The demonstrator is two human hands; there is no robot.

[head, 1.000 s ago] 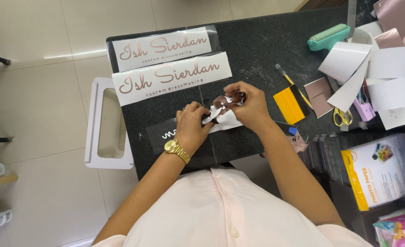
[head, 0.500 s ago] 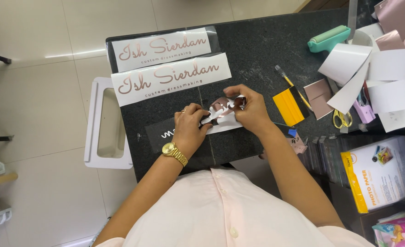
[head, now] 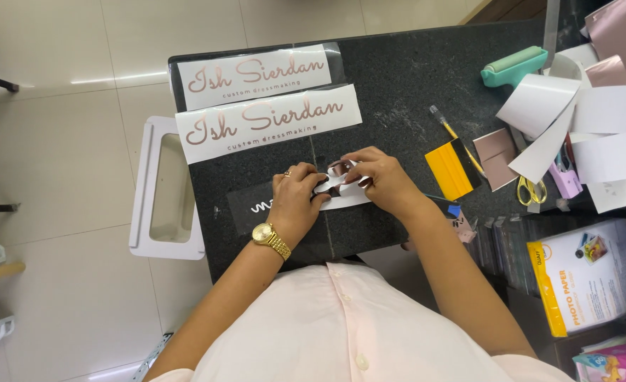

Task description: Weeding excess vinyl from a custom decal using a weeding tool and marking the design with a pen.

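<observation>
On the black stone counter, both hands meet over a dark strip carrying pale lettering. My left hand, with a gold watch on the wrist and a ring on one finger, pinches a curled white backing sheet at its left end. My right hand grips the same sheet from the right, fingers bent over its shiny rose-coloured underside. The sheet is lifted and curled between the two hands. Two white strips with rose-gold script lie just beyond the hands.
A yellow squeegee and a pen-like tool lie right of the hands. Further right are loose white sheets, yellow-handled scissors, a teal roller and a paper pack. A white stool stands left of the counter.
The hands stay in the same spot. The curled sheet between them has shifted slightly, with more white showing now and less of the dark shiny side.
</observation>
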